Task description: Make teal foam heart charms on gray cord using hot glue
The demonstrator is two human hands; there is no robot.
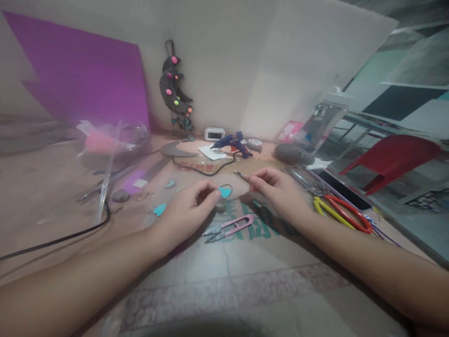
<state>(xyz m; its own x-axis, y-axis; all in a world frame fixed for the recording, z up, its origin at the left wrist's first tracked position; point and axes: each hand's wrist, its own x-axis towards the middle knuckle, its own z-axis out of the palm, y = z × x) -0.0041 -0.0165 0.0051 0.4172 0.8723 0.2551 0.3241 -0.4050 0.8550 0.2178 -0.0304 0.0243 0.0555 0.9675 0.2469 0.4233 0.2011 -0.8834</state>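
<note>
My left hand [191,206] pinches a small turquoise cut-out [225,192] between thumb and fingertips, with a thin dark loop of cord at its upper edge. Across a short gap, my right hand [277,187] is closed on a slim pointed metal tool [241,175], its tip facing left; its exact kind is unclear. Below and between the hands lie pink-handled thread snips [229,228], blades to the left. Another turquoise piece [160,209] rests left of my left hand, and a pale curved bit [170,184] lies behind it.
A blue glue gun [231,142] rests on white paper at the back, its cord trailing forward. Red-and-yellow-handled scissors [345,215] and a phone [342,189] lie right, near grey yarn [293,153]. A moon-shaped hanging [175,89] is on the wall; a grey crescent [178,150] lies below.
</note>
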